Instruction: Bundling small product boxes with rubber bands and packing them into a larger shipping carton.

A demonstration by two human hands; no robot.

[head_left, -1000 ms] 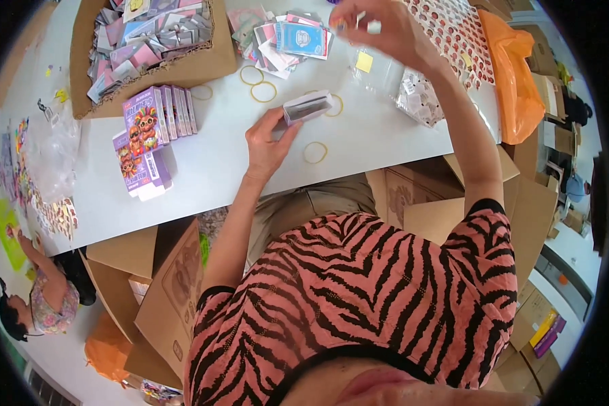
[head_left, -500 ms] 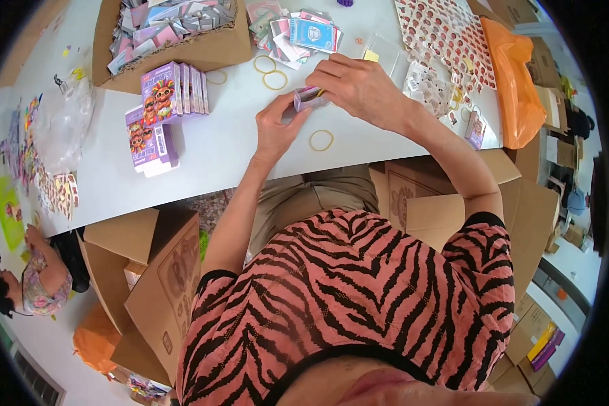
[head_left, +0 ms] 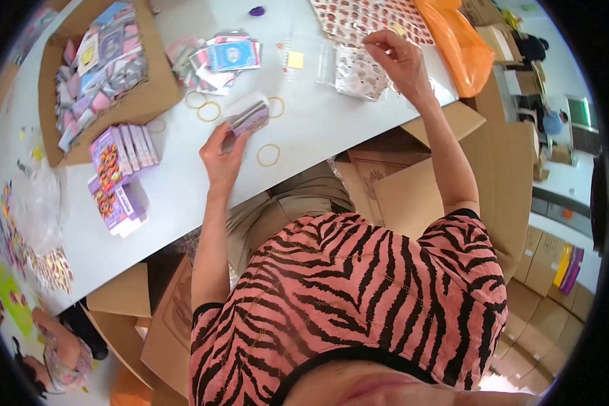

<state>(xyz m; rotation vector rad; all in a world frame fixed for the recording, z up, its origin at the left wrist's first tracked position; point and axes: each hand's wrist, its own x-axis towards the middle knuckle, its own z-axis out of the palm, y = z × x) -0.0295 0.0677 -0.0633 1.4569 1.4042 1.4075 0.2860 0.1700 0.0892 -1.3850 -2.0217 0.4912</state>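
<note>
Fingers (head_left: 216, 142) of the left hand (head_left: 221, 164) close around a small lilac box (head_left: 250, 116), held tilted to the right of the brown carton (head_left: 157, 89), with layered contents at its open end. Well to the carton's right, the right hand (head_left: 407, 62) hovers over a clear bag of printed pieces (head_left: 360, 73); its fingers bend to a narrow gap, and whether they pinch anything I cannot tell.

Between carton and lilac box, 2 yellow rubber bands (head_left: 209, 111) lie on the white counter (head_left: 304, 125); 2 more lie farther right of the carton. Just right of the carton spreads a card pile (head_left: 233, 56) with 1 blue piece on top. Purple boxes (head_left: 123, 155) stand at the carton's near edge. Pink and grey packets (head_left: 105, 71) fill the carton itself.

Farther right of it are a sticker sheet (head_left: 372, 17) and, beyond that, an orange bag (head_left: 457, 51). Nearer than the carton, toward the left, sit a crumpled clear bag (head_left: 37, 210) and 1 co-worker (head_left: 64, 348).
</note>
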